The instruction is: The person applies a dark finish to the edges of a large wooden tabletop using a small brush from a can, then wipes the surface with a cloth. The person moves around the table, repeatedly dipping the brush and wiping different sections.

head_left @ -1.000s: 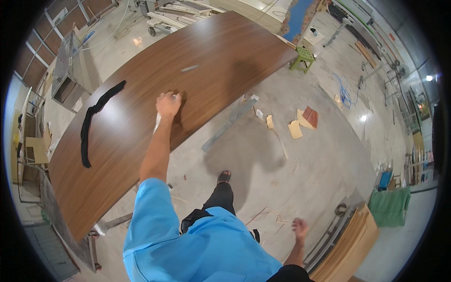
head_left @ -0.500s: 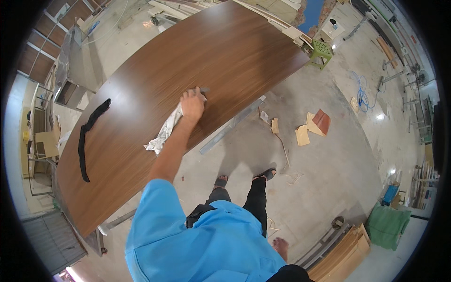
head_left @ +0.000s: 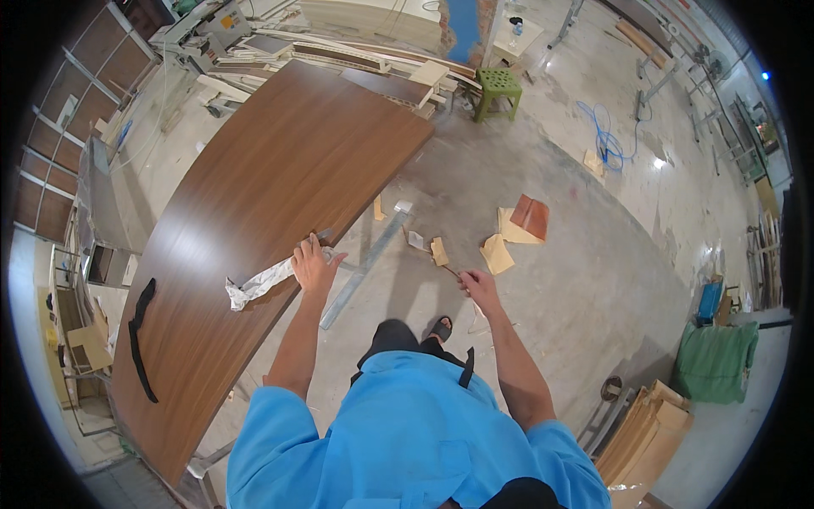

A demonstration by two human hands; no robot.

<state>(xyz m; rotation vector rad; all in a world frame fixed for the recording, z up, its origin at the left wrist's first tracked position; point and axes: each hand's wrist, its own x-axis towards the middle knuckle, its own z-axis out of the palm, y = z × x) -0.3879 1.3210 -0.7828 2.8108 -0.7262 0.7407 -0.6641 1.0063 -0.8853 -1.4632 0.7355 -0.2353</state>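
A large brown wood-grain panel [head_left: 271, 153] lies raised at my left, its near edge running diagonally toward the far right. My left hand [head_left: 314, 270] rests near that edge, closed on a crumpled white cloth [head_left: 259, 284] that trails left over the panel. A small grey flat piece [head_left: 325, 233] shows just past its fingertips; I cannot tell what it is. Over the floor, to the right of the panel, hangs my right hand [head_left: 482, 291] with its fingers drawn together. A thin brown strip on the floor lines up with those fingers, and whether they hold anything is unclear.
A long black strip [head_left: 138, 339] lies on the panel's left part. Yellowish sheets [head_left: 498, 254] and a reddish-brown sheet [head_left: 531, 217] are on the floor. A green stool [head_left: 498, 92] stands beyond the panel's far corner, near stacked boards [head_left: 339, 56]. A blue hose [head_left: 606, 136] lies coiled farther right.
My view has shifted, so the panel sits farther left. The left hand with the cloth is now close to the panel's near edge. My right hand has come up from low beside my body.
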